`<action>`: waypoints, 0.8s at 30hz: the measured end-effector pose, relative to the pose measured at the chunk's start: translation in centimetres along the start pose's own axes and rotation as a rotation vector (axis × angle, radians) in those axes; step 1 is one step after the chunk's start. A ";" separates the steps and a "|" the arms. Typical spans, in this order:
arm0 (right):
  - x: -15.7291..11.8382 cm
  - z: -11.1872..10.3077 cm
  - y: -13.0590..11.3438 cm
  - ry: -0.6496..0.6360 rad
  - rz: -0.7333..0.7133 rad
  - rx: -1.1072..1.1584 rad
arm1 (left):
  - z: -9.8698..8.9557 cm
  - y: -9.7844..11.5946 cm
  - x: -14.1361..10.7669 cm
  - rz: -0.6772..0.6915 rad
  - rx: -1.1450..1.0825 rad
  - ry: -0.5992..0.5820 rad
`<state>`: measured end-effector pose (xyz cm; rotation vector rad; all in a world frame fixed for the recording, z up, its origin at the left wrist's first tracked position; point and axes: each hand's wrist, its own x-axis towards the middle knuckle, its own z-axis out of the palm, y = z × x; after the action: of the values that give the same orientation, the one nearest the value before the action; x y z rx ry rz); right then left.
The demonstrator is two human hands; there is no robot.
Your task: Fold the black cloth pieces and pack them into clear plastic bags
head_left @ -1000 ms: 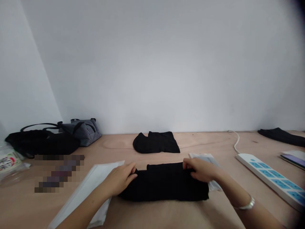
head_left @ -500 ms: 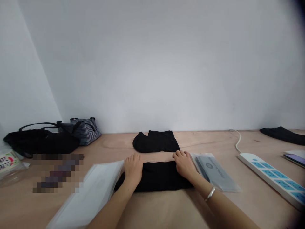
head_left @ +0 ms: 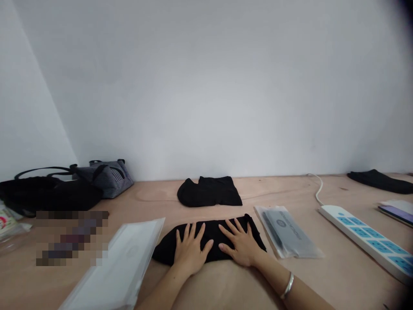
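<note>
A folded black cloth (head_left: 216, 241) lies flat on the wooden table in front of me, its left end rounded. My left hand (head_left: 191, 250) rests palm down on its left half, fingers spread. On its right half lies my right hand (head_left: 240, 243), also flat with fingers apart, a silver bangle on the wrist. Beyond them is a second black cloth piece (head_left: 211, 191) with a notch in its top edge. To the left is a stack of frosted plastic bags (head_left: 119, 262); to the right, a frosted bag with grey contents and a round logo (head_left: 287, 232).
A white power strip (head_left: 364, 237) with blue sockets and a phone (head_left: 396, 214) are at the right. Another black cloth (head_left: 380, 181) lies back right. A black bag (head_left: 51, 193) and a striped bag (head_left: 111, 178) stand back left, near a blurred patch.
Both hands have moved from the far edge of the near cloth onto its surface, and their fingers have spread. The view has shifted slightly.
</note>
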<state>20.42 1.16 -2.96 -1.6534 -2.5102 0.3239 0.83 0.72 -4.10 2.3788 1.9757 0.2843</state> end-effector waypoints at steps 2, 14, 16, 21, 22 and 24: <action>-0.1 -0.1 -0.1 -0.004 0.002 0.007 | -0.1 0.0 -0.1 0.003 -0.016 0.005; 0.0 -1.6 0.3 0.053 0.032 -0.003 | -2.3 -1.6 -0.4 -0.202 0.106 0.155; 0.1 -1.5 -1.1 0.089 -0.044 0.039 | -2.8 -1.9 -0.6 -0.254 0.120 0.137; 0.7 -0.2 -4.1 0.008 -0.109 0.132 | -4.1 -2.6 -0.9 -0.366 0.080 0.030; 0.9 0.2 -4.5 -0.012 -0.110 0.133 | -4.2 -2.8 -0.9 -0.375 0.056 0.011; 1.3 0.8 -5.0 -0.029 -0.109 0.125 | -4.5 -3.3 -0.8 -0.386 0.021 -0.014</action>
<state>15.29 0.37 -2.52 -1.4701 -2.5318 0.4859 -3.26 0.14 -0.24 1.9410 2.3775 0.2290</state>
